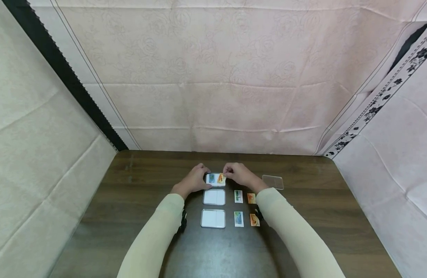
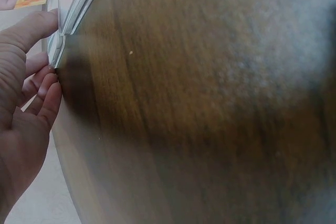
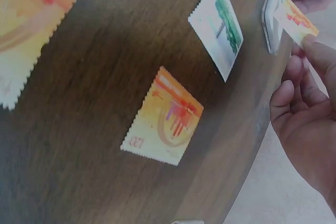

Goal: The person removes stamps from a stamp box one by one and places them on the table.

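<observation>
My right hand (image 1: pixel 240 173) pinches an orange postage stamp (image 3: pixel 296 22) between thumb and finger. The stamp is over the right part of the farthest shallow case (image 1: pixel 216 184), which has a white inside. A blue-green stamp (image 1: pixel 211 178) lies in that case's left part. My left hand (image 1: pixel 194 180) grips the case from its left side, thumb at the near edge and fingers at the far edge. In the left wrist view, the left thumb (image 2: pixel 37 27) is against the clear rim. Whether the orange stamp touches the case cannot be told.
Nearer me, a middle case (image 1: pixel 214 197) and a front case (image 1: pixel 213 219) lie in line. To their right are a green stamp (image 1: pixel 238 196), a blue-green one (image 1: pixel 238 219) and two orange ones (image 1: pixel 254 220). A clear lid (image 1: pixel 273 182) lies beyond my right forearm.
</observation>
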`<state>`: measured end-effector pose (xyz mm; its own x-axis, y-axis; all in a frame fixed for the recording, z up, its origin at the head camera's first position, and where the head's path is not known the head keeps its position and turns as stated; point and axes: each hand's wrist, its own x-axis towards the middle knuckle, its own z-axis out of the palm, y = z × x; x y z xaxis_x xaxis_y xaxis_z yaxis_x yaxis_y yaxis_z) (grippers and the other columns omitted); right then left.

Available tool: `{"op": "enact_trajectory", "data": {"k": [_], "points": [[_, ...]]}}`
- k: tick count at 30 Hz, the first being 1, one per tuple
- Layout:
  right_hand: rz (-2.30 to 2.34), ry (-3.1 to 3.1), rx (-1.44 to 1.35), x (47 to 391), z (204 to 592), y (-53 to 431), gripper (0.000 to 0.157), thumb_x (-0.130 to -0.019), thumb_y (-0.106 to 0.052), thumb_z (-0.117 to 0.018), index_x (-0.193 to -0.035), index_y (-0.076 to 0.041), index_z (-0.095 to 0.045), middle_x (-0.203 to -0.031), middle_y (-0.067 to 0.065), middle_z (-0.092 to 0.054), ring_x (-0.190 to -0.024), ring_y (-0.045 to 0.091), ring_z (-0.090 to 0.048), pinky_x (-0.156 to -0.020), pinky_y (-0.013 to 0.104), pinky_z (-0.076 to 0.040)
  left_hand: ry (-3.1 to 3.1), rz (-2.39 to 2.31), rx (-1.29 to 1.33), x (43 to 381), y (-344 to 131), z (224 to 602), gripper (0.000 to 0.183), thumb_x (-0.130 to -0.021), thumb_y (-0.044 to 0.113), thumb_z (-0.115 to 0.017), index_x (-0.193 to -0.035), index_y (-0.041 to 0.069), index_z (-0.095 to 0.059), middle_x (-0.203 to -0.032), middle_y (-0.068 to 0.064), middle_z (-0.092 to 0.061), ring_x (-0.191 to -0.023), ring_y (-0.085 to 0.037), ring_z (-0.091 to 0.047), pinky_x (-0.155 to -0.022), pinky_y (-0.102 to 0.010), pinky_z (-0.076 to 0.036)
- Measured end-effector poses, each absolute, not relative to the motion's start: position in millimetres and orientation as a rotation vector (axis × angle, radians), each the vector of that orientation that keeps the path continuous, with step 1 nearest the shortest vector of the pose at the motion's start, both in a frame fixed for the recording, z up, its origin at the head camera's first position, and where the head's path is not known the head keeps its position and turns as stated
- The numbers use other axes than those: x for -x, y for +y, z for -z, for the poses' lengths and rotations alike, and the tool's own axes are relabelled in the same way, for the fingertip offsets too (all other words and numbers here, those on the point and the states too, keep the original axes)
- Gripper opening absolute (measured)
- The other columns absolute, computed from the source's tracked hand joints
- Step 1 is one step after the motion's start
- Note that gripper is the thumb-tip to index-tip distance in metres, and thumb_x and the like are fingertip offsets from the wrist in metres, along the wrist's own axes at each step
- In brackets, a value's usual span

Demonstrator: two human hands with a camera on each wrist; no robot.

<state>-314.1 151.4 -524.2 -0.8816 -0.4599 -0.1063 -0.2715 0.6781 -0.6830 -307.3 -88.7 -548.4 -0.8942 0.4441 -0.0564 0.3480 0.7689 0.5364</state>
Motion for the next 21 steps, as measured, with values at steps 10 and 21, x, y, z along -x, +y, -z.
{"op": "enact_trajectory", "data": {"k": [10, 21], "points": [[1.036, 2.635, 0.616, 314, 516, 173, 0.006, -0.105, -0.017, -0.062, -0.102, -0.016, -0.067, -0.098, 0.001, -0.065, -0.089, 0.018, -0.057, -0.082, 0.034, -0.052, 2.779, -0.771, -0.604, 307, -87, 547, 0.061, -0.084, 0.036, -0.086, -0.132, 0.005, -0.066, -0.124, -0.006, -0.057, -0.112, -0.020, -0.055, -0.103, -0.039, -0.050], [1.030, 2.636, 0.603, 312, 507, 199, 0.005, -0.105, -0.015, -0.061, -0.103, -0.014, -0.066, -0.099, 0.003, -0.064, -0.091, 0.019, -0.057, -0.082, 0.035, -0.050, 2.779, -0.798, -0.638, 305, -91, 547, 0.060, -0.085, 0.034, -0.086, -0.132, 0.003, -0.065, -0.126, -0.008, -0.056, -0.111, -0.022, -0.055, -0.101, -0.039, -0.051]]}}
